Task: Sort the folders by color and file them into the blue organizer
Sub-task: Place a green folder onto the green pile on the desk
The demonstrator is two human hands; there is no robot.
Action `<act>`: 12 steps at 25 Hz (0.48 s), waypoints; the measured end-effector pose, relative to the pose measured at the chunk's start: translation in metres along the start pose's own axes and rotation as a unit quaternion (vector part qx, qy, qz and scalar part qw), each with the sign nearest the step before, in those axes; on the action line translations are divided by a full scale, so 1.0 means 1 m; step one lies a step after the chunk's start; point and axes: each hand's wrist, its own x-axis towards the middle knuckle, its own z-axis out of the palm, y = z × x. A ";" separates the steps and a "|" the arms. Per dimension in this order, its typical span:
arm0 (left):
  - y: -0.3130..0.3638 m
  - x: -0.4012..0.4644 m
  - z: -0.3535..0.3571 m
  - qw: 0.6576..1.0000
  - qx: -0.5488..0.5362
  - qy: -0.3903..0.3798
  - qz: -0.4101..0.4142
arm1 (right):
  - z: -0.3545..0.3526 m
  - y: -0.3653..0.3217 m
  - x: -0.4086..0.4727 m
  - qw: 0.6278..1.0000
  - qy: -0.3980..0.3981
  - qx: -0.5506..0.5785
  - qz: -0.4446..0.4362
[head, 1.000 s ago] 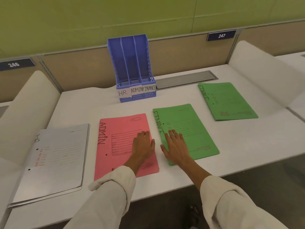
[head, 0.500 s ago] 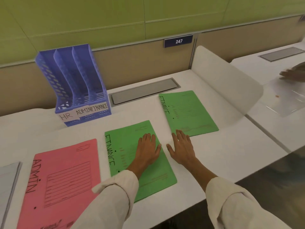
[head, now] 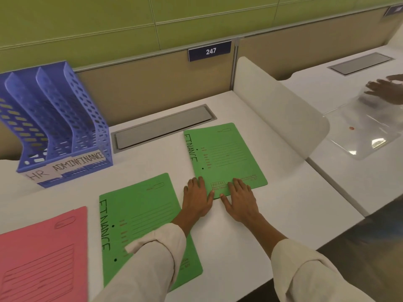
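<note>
Head view: flat, spread hands (head: 220, 200) hide the far green folder's (head: 224, 158) near edge.

both arms are stretched forward, sleeves rolled back at the wrists. the left hand (head: 197, 198) is laid flat, palm down, fingers together. the right hand (head: 241, 201) is laid flat beside it, fingers spread; the two thumbs are nearly touching. nothing is gripped.
</note>
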 end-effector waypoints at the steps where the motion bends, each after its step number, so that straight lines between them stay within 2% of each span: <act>1: 0.004 0.003 -0.001 1.000 -0.020 0.000 -0.015 | 0.001 0.000 0.001 1.000 0.005 0.004 0.000; 3: 0.014 0.012 -0.007 0.993 -0.099 0.013 -0.061 | 0.002 0.001 0.001 1.000 0.016 0.010 0.001; 4: 0.017 0.016 -0.012 0.979 -0.174 0.021 -0.103 | 0.003 0.002 0.002 1.000 0.021 0.012 0.002; 5: 0.019 0.021 -0.018 0.951 -0.265 0.029 -0.156 | 0.004 0.003 0.002 1.000 0.025 0.015 0.002; 7: 0.017 0.030 -0.024 0.873 -0.424 0.016 -0.240 | 0.003 0.003 0.002 0.999 0.031 0.026 0.003; 10: 0.012 0.029 -0.025 0.785 -0.561 -0.047 -0.259 | 0.000 0.004 0.003 0.997 0.048 0.060 0.009; 12: 0.010 0.023 -0.028 0.737 -0.624 -0.059 -0.253 | -0.003 0.006 0.006 0.995 0.066 0.075 0.023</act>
